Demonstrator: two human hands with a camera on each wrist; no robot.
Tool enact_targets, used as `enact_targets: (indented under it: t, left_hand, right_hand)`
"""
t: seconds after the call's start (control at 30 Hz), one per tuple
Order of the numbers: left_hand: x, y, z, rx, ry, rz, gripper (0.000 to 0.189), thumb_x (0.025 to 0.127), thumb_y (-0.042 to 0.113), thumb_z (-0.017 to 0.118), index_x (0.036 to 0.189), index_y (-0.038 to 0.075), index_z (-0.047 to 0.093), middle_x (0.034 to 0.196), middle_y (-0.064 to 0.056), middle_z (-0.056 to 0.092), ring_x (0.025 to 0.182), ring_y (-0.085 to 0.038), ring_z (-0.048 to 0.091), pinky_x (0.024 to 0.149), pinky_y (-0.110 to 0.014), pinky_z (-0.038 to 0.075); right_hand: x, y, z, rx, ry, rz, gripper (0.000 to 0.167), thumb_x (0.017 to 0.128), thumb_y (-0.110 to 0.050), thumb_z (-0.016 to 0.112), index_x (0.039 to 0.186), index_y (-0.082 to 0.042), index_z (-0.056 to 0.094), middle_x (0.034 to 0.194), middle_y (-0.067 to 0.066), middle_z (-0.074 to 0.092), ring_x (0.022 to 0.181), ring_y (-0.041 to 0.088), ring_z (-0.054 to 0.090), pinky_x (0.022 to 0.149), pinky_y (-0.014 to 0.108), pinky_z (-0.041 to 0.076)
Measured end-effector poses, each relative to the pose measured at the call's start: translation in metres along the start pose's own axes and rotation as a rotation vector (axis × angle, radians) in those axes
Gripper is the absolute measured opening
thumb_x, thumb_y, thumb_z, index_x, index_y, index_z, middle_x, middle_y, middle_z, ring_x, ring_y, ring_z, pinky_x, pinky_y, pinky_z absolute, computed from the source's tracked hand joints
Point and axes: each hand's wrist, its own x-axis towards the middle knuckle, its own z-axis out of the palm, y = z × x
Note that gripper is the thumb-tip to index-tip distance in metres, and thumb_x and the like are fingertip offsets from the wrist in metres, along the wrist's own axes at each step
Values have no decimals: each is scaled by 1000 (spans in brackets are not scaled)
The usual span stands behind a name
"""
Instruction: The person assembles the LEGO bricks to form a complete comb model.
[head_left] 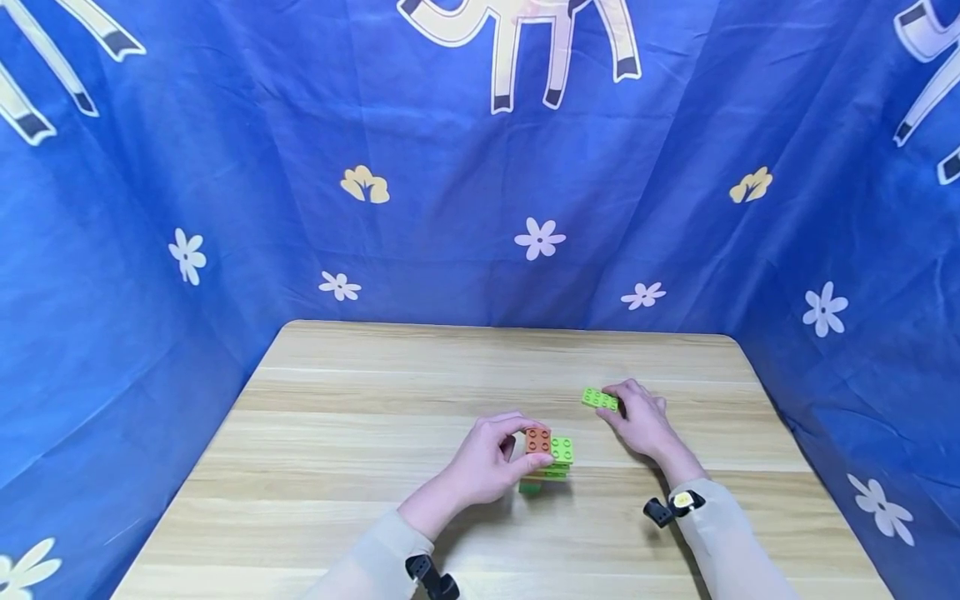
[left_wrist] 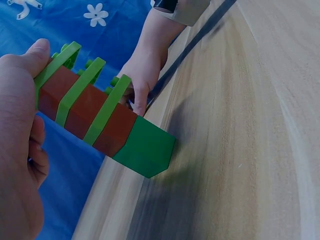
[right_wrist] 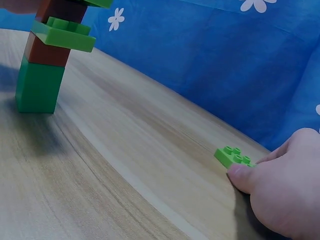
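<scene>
My left hand (head_left: 483,462) grips the top of a stacked toy-brick tower between thumb and fingers. Reddish-brown bricks (head_left: 538,440) alternate in it with thin light-green plates (left_wrist: 80,92) that jut out to one side. A dark green brick (left_wrist: 147,147) forms the bottom, close over or on the tabletop. To the right and farther back, my right hand (head_left: 641,421) pinches a loose light-green studded plate (head_left: 600,399) by its near right end. That plate lies low at the table surface, studs up, its right end partly covered by the fingers in the right wrist view.
The wooden table (head_left: 360,400) has rounded far corners. Blue cloth (head_left: 442,183) printed with flowers and animal figures hangs behind it and along both sides. Dark wrist devices (head_left: 433,578) sit on both sleeves.
</scene>
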Motion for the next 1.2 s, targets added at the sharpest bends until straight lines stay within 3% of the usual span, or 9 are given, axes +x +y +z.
enact_targets:
  t: [0.57, 0.7, 1.03, 1.2]
  left_hand:
    - [1, 1, 0, -17, 11, 3, 35, 93, 35, 84, 122, 17, 77, 79, 11, 59, 51, 0, 36, 46, -21, 33]
    - [1, 2, 0, -13, 12, -9, 36, 93, 36, 84, 122, 15, 77, 80, 13, 60, 51, -1, 37, 47, -20, 32]
    - [0, -2, 1, -8, 23, 15, 36, 93, 35, 84, 121, 14, 77, 78, 11, 59, 51, 0, 36, 45, -20, 32]
    - [1, -2, 1, -18, 23, 7, 34, 92, 36, 85, 121, 19, 77, 82, 14, 62, 51, -1, 37, 46, -21, 33]
  right_hand:
    - [-4, -7, -8, -7, -20, 9, 40, 106, -23, 67, 138, -1, 60, 127, 15, 60, 112, 32, 62, 91, 56, 32]
    - [-4, -13, -14, -2, -21, -18, 40, 107, -22, 64, 141, -2, 55, 133, 16, 64, 115, 32, 63, 91, 55, 33]
    - [-10, -43, -34, 12, 11, -120, 38, 109, -22, 62, 142, -4, 56, 127, 10, 69, 107, 27, 67, 88, 48, 34]
    - [-12, -59, -43, 11, 28, -172, 41, 109, -25, 61, 143, -3, 57, 119, 4, 67, 95, 21, 65, 88, 46, 33]
